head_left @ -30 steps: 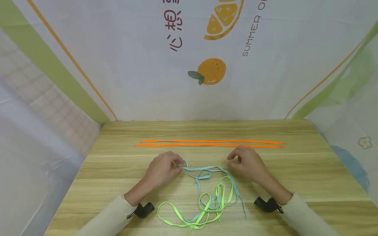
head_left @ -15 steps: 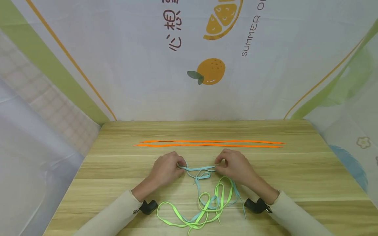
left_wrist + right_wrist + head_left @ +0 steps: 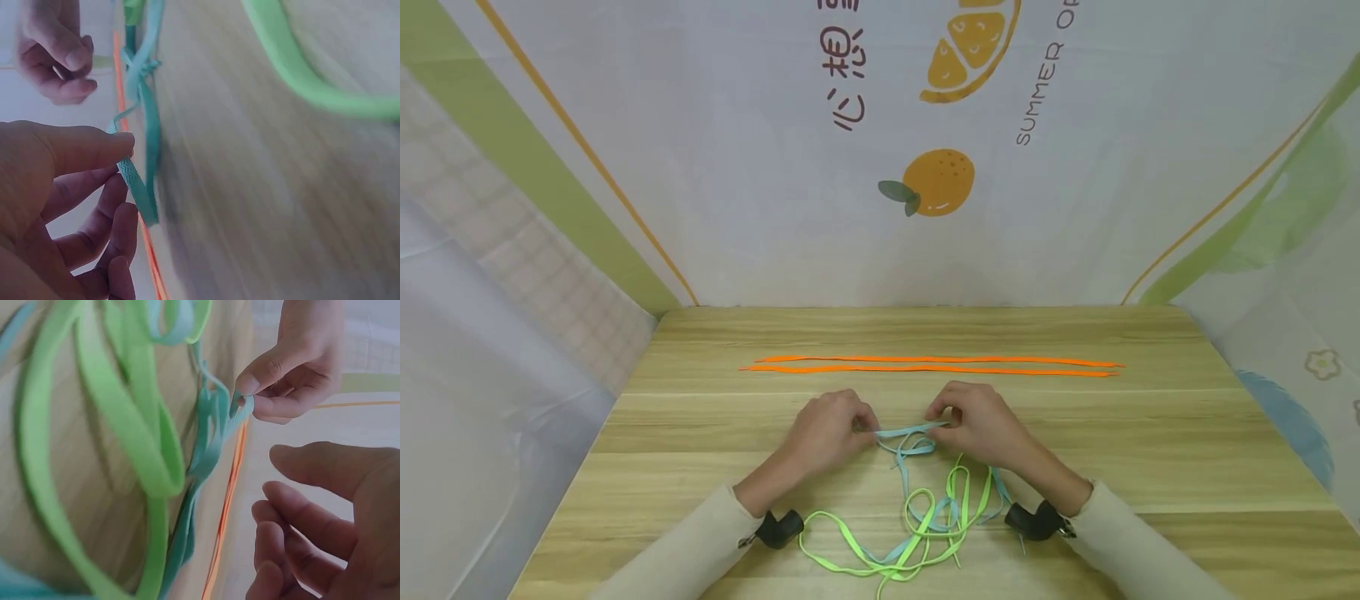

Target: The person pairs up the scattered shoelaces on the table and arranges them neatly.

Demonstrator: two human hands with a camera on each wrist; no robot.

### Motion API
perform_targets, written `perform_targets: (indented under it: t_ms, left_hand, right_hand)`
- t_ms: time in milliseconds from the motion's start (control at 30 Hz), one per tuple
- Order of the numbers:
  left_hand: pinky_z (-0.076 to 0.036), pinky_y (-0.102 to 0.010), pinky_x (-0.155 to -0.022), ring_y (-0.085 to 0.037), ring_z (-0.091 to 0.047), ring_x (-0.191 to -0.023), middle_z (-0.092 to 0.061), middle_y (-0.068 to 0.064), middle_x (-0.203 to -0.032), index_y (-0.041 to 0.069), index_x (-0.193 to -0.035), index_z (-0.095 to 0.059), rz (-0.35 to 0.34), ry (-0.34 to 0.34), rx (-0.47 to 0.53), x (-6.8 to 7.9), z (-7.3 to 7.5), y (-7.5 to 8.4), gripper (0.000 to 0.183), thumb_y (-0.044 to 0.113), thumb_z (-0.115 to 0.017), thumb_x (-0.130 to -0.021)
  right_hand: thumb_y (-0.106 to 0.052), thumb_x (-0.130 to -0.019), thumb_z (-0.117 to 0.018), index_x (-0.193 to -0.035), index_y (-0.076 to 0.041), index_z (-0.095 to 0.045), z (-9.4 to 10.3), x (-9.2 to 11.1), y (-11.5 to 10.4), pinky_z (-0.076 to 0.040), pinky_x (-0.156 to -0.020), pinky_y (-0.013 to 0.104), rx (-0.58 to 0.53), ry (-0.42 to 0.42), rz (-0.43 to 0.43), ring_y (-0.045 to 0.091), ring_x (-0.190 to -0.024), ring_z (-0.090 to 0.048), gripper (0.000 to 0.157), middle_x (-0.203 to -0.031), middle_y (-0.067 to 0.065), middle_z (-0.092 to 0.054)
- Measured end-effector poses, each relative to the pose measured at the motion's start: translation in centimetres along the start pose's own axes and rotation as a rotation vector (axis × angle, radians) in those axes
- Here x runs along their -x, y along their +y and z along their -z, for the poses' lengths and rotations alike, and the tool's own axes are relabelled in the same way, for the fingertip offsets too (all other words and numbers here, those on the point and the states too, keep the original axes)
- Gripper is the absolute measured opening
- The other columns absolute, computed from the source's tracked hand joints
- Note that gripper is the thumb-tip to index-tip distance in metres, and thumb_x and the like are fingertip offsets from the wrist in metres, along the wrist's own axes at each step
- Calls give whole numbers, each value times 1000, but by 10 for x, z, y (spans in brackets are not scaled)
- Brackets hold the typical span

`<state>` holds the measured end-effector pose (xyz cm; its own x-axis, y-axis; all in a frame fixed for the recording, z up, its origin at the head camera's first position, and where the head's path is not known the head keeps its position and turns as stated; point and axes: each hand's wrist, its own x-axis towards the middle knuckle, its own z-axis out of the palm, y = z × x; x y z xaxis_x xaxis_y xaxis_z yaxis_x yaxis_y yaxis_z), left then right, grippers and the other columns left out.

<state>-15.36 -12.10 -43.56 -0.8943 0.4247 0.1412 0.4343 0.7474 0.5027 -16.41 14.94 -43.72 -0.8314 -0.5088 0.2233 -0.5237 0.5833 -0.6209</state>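
My left hand [image 3: 831, 435] pinches a flat light blue shoelace [image 3: 898, 432] between thumb and index finger. In the left wrist view, a short folded piece of the blue shoelace [image 3: 136, 187] hangs below that pinch. My right hand [image 3: 981, 423] is just to the right, over the same shoelace, thumb and index finger slightly apart. In the right wrist view nothing lies between the right hand's fingertips [image 3: 279, 457]. The rest of the blue lace runs down loosely into a tangle with a bright green shoelace [image 3: 119, 425].
Two orange shoelaces, a rear one [image 3: 925, 359] and a front one [image 3: 925, 368], lie straight and side by side beyond the hands. The wooden table [image 3: 685, 467] ends at a white printed cloth [image 3: 775, 208] at the back. Black cameras sit at both wrists.
My right hand has moved left to the blue shoelace, close to the left hand. The left hand has shifted slightly right, keeping its pinch. The orange laces have not moved.
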Motion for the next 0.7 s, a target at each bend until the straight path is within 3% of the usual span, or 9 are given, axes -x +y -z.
perform_targets:
  t_ms: [233,433,700]
  left_hand:
    - [-49,-32,-67,-11,-56,-75,-68,3,-84,16,-86,-84,-45,3,7,3,4,13,9,10,-90,-89]
    - [-50,-33,-71,-12,-58,-78,-72,4,-88,17,-92,-86,-72,16,15,5,5,22,6,12,-89,-90]
    - [-54,-35,-78,-14,-65,-90,-71,10,-92,20,-90,-85,-68,0,145,10,16,36,9,13,-91,-91]
  right_hand:
    - [-7,-88,-92,-101,-8,-83,-6,-6,-9,-51,-62,25,-61,-33,66,3,-71,-58,15,-97,-2,-76]
    - [-14,-91,-92,-107,-9,-85,-6,-10,-19,-53,-69,27,-79,-100,94,12,-79,-64,18,-103,-4,-76]
    - [-23,-97,-88,-98,-18,-84,-1,-12,-28,-57,-74,36,-127,-133,141,13,-85,-66,6,-100,-14,-75]
